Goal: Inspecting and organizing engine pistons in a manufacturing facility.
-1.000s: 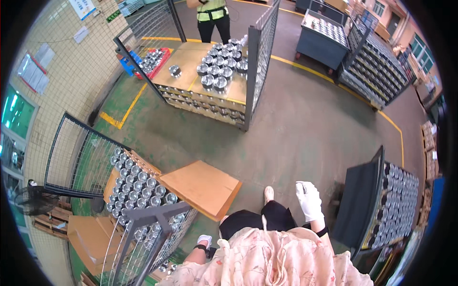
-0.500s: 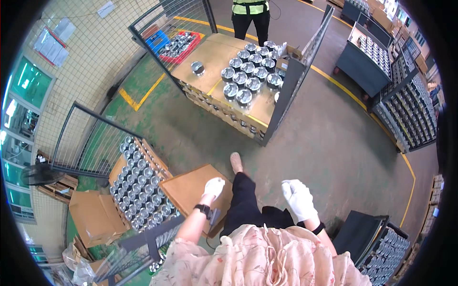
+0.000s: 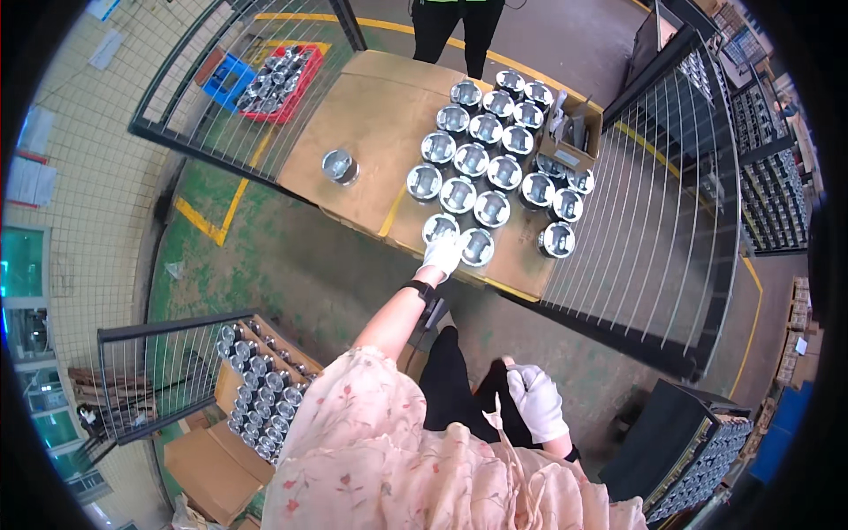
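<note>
My left hand [image 3: 442, 255], in a white glove, reaches to the near edge of a cardboard-topped stack [image 3: 375, 115]. Its fingers are closed at the near side of a metal piston [image 3: 439, 227], partly covering it. Right beside that hand stands another piston [image 3: 477, 247]. Several more silver pistons with dark sides stand upright in rows behind them, and a single piston [image 3: 339, 166] stands apart to the left. Low in front of my body hangs my right hand [image 3: 537, 406], also gloved, its fingers curled in with nothing seen in them.
An open cardboard box [image 3: 572, 132] sits among the pistons at the right. Wire mesh side panels [image 3: 636, 230] flank the stack. A red crate [image 3: 287, 84] of pistons stands beyond the left panel. Lower left is another pallet of pistons [image 3: 265, 389]. A person [image 3: 452, 35] stands behind the stack.
I have come closer to the stack. My left hand has stretched forward from beside my body to a near-edge piston. My right hand has drawn back and its fingers have curled.
</note>
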Available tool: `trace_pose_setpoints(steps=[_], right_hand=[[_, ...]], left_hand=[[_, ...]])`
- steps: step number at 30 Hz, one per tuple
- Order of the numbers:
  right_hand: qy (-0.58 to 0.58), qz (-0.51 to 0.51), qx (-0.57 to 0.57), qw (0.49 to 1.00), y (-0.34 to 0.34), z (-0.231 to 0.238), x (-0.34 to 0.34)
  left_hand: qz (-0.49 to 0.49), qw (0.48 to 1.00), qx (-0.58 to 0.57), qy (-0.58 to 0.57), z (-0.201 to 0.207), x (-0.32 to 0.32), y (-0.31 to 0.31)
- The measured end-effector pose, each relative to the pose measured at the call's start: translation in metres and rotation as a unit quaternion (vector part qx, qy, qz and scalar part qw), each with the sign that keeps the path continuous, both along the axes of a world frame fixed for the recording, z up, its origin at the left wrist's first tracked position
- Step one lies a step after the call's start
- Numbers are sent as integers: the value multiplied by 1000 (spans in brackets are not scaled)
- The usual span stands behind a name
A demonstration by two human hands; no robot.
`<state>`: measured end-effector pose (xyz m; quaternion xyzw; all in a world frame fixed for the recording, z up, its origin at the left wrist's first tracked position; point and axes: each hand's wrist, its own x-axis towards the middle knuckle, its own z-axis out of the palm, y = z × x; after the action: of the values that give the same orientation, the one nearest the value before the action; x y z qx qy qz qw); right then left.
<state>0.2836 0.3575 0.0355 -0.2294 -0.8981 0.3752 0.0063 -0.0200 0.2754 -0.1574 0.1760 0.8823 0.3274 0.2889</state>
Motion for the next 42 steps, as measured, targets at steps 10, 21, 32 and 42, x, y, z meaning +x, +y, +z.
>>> trace_pose_setpoints(steps=[10, 21, 32, 42], right_hand=[[-32, 29, -32, 999, -5, 0, -101], [-48, 125, -490, 861, -43, -8, -259], [-337, 370, -660, 560, -188, 98, -322], [-383, 267, -811, 352, -358, 118, -307]], left_hand=[[135, 930, 170, -298, -131, -66, -19], [537, 548, 509, -391, 166, -39, -209], [489, 443, 724, -201, 300, 19, -344], [518, 719, 406, 223, 337, 20, -471]])
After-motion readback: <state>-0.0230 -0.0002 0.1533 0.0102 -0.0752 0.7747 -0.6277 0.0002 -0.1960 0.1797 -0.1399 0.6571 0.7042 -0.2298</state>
